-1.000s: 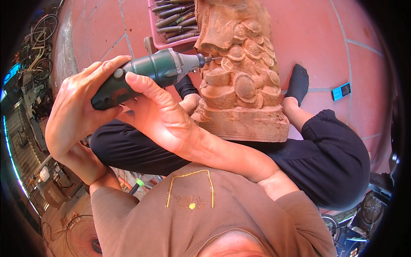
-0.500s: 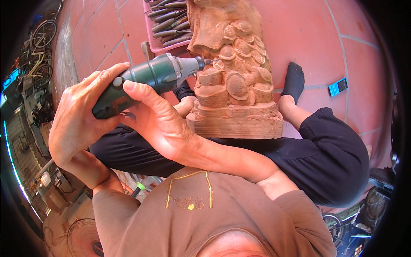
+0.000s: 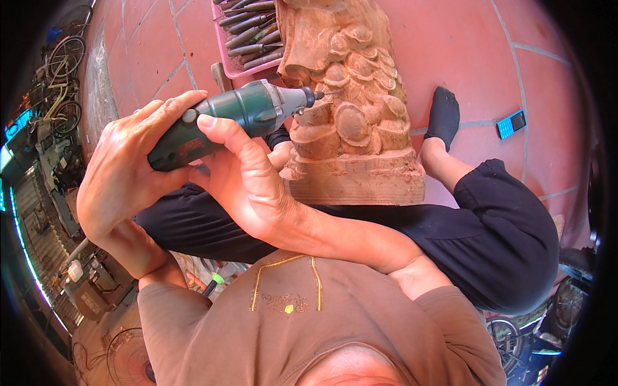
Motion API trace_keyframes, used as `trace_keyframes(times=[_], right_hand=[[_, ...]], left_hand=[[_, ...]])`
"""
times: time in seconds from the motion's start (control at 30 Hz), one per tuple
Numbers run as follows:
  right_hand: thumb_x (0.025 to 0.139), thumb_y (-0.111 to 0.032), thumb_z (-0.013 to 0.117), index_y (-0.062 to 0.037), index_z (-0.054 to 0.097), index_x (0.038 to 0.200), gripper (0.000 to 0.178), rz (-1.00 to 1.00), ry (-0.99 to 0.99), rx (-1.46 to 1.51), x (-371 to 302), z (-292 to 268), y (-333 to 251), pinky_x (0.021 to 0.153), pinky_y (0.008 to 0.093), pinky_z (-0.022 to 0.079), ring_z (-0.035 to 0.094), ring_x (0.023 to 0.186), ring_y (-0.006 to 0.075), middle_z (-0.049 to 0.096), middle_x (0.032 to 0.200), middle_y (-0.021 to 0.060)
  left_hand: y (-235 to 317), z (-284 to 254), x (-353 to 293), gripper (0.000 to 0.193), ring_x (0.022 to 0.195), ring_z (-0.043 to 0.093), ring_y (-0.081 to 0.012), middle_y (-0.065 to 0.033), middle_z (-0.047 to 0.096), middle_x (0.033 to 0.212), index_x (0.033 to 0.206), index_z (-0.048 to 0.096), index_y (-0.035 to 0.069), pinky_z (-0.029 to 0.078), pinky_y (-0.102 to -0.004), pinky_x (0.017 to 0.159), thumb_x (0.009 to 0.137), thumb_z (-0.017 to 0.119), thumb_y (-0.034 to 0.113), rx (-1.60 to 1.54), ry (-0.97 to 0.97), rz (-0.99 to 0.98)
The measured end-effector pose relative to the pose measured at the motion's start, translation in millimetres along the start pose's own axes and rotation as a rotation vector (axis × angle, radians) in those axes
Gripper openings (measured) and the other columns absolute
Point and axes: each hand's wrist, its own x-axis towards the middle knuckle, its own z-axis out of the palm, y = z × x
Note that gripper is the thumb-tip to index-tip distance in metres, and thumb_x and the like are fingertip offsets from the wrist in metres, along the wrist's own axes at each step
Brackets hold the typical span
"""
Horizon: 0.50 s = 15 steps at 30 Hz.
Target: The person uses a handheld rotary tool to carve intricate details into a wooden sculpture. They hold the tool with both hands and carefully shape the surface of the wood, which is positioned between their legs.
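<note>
A dark green rotary tool [image 3: 235, 116] with a grey nose lies across both my hands. My left hand [image 3: 122, 167] wraps round its rear end from the left. From the right, my right hand [image 3: 241, 174] grips the body, its thumb lying along the near side and its other fingers hidden beneath. The thin bit points right and meets the carved wood block [image 3: 354, 103], among rounded, coin-like shapes in relief. This block stands between my legs on a stepped, flat-sided base, with sawdust on its ledges. Whether the bit is spinning cannot be made out.
Past the tool, a pink tray [image 3: 225, 55] holds several dark-handled carving tools. A blue keypad phone [image 3: 511, 125] lies on the red tiled floor [image 3: 476, 58], right of my socked foot [image 3: 443, 116]. A fan [image 3: 129, 357] and bicycles [image 3: 66, 55] are at the left.
The rotary tool and both hands have shifted slightly right, and the bit now sits a little further along the carving. Both hands keep their hold.
</note>
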Motion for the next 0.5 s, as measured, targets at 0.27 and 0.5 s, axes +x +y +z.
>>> trace_keyframes(times=[0.27,0.5], right_hand=[[0.093,-0.027,0.072,-0.0141,0.06,0.116,0.029,-0.001,0.009,0.023,-1.8,0.2,-2.1,0.098,0.0388,0.047,0.059,0.105,0.0129,0.064,0.108,-0.0011],[0.094,-0.026,0.071,-0.0148,0.06,0.117,0.028,-0.014,-0.01,0.025,-2.0,-0.2,-4.4,0.098,0.0383,0.046,0.059,0.105,0.0117,0.064,0.109,-0.0022]], left_hand=[[1.7,2.1,0.9,0.079,0.089,0.066,-0.0388,-0.0169,0.067,0.099,0.138,0.058,0.008,0.052,-0.0438,0.077,0.063,0.083,0.012,0.006,0.004,0.009],[2.5,3.5,1.8,0.078,0.092,0.066,-0.0385,-0.0174,0.068,0.1,0.137,0.058,0.007,0.053,-0.0438,0.079,0.063,0.082,0.012,0.004,0.021,0.023]])
